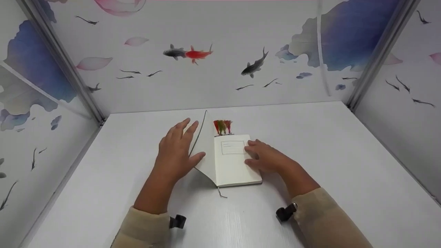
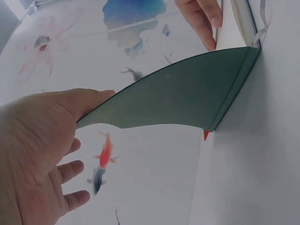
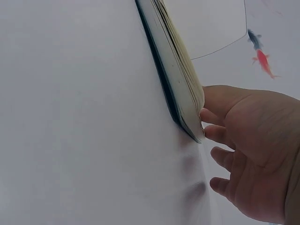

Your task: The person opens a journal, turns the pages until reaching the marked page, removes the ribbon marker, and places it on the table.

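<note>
A notebook with a green cover lies on the white table, its front cover raised to the left. The first page is cream with a printed box near its top. My left hand is at the free edge of the raised cover, thumb on its inner side and the other fingers spread outside it. The right hand touches the page along its right edge with thumb and fingertips. From the right wrist, the page block stands beside this hand, whose lower fingers are loosely bent.
Red and green tassels stick out past the notebook's top. A thin ribbon trails from the bottom of its spine. Printed panels with painted fish enclose the table at the back and both sides.
</note>
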Motion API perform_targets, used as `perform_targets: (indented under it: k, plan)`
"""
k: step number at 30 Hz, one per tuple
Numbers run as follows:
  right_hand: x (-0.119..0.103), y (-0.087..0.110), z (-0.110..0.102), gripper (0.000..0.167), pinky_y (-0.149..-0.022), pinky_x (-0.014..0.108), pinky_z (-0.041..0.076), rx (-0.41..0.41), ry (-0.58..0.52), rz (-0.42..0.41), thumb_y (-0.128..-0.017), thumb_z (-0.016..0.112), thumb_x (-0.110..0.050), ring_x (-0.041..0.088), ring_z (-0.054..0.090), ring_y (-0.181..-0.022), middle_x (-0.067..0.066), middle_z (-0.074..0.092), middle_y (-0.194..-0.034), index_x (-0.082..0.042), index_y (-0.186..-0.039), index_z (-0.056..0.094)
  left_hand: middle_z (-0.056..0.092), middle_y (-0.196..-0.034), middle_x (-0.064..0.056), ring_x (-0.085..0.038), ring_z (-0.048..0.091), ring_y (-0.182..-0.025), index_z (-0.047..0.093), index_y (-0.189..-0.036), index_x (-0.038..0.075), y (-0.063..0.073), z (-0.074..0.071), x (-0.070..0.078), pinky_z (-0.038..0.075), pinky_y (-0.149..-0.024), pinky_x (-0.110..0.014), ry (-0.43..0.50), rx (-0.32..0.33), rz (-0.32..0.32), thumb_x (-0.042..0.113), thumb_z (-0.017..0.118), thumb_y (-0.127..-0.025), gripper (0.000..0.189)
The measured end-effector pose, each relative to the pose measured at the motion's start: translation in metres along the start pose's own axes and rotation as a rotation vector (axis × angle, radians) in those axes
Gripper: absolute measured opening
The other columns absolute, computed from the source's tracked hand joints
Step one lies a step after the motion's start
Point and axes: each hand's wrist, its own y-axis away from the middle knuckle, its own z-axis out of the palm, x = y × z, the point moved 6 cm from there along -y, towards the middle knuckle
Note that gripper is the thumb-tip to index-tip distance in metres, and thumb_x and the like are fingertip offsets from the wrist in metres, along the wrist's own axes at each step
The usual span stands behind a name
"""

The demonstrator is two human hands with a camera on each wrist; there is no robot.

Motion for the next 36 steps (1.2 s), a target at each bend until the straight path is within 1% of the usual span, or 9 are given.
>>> perform_targets:
  k: [3,8,12,14,19,26,29,33,36]
  plan:
    - [0.000,0.000,0.000,0.070,-0.136,0.059,0.017,-0.001,0.000,0.002,-0.107,0.065,-0.042,0.035,0.010,-0.170,0.004,0.025,-0.180,-0.018,-0.167,0.039,0.031,-0.176,-0.008,-0.036,0.037,-0.159,0.033,-0.169,0.025,-0.002,0.002,-0.008,0.042,-0.120,-0.066,-0.023,-0.014,-0.037,0.046,0.089,-0.086,0.103]
    - [-0.001,0.000,0.000,0.071,-0.136,0.059,0.018,0.007,0.001,0.009,-0.106,0.066,-0.041,0.035,0.012,-0.170,0.006,0.026,-0.180,-0.017,-0.167,0.040,0.030,-0.176,-0.012,-0.039,0.034,-0.160,0.032,-0.170,0.023,-0.003,0.004,-0.019,0.041,-0.120,-0.068,-0.075,-0.039,-0.094,0.049,0.090,-0.084,0.106]
    - [0.000,0.001,0.000,0.071,-0.136,0.059,0.019,0.010,-0.004,0.017,-0.106,0.067,-0.041,0.036,0.013,-0.170,0.006,0.025,-0.180,-0.017,-0.167,0.040,0.027,-0.177,-0.013,-0.040,0.030,-0.162,0.032,-0.170,0.025,-0.003,0.006,-0.025,0.038,-0.121,-0.069,-0.105,-0.070,-0.127,0.050,0.091,-0.083,0.108]
    - [-0.001,0.002,0.000,0.071,-0.136,0.059,0.019,0.007,-0.008,0.018,-0.106,0.067,-0.041,0.036,0.013,-0.170,0.007,0.025,-0.180,-0.017,-0.167,0.039,0.026,-0.178,-0.013,-0.041,0.028,-0.162,0.032,-0.170,0.025,-0.002,0.008,-0.026,0.038,-0.122,-0.069,-0.113,-0.086,-0.133,0.050,0.091,-0.083,0.108]
    - [-0.002,0.002,0.000,0.072,-0.136,0.059,0.018,0.006,-0.012,0.013,-0.106,0.067,-0.041,0.036,0.013,-0.169,0.007,0.024,-0.180,-0.016,-0.167,0.039,0.027,-0.178,-0.012,-0.041,0.027,-0.163,0.035,-0.169,0.025,-0.002,0.019,-0.025,0.036,-0.124,-0.068,-0.133,-0.131,-0.117,0.052,0.090,-0.083,0.106]
    - [-0.002,0.001,0.001,0.071,-0.135,0.059,0.020,0.006,-0.008,0.000,-0.106,0.067,-0.040,0.036,0.013,-0.169,0.007,0.026,-0.180,-0.016,-0.167,0.040,0.025,-0.179,-0.010,-0.037,0.022,-0.166,0.039,-0.167,0.028,-0.001,0.039,-0.020,0.027,-0.130,-0.066,-0.170,-0.205,-0.080,0.056,0.089,-0.083,0.101]
    - [-0.003,0.002,0.001,0.071,-0.135,0.058,0.020,0.004,-0.014,0.009,-0.106,0.067,-0.041,0.036,0.013,-0.169,0.006,0.026,-0.180,-0.017,-0.167,0.040,0.025,-0.179,-0.010,-0.037,0.024,-0.166,0.044,-0.165,0.027,0.000,0.046,-0.019,0.028,-0.130,-0.064,-0.170,-0.225,-0.066,0.054,0.089,-0.083,0.097]
    - [-0.004,0.002,0.000,0.072,-0.135,0.059,0.020,0.003,-0.017,0.022,-0.106,0.068,-0.041,0.036,0.013,-0.169,0.006,0.025,-0.180,-0.018,-0.167,0.040,0.029,-0.177,-0.010,-0.035,0.028,-0.164,0.049,-0.162,0.022,0.002,0.054,-0.016,0.032,-0.130,-0.060,-0.130,-0.247,-0.054,0.049,0.090,-0.085,0.091]
    - [-0.004,0.003,0.000,0.071,-0.135,0.060,0.020,0.001,-0.019,0.026,-0.106,0.067,-0.041,0.037,0.013,-0.169,0.005,0.025,-0.180,-0.018,-0.167,0.040,0.031,-0.176,-0.010,-0.034,0.030,-0.164,0.050,-0.161,0.021,0.004,0.061,-0.014,0.033,-0.129,-0.058,-0.103,-0.271,-0.050,0.048,0.088,-0.087,0.088]
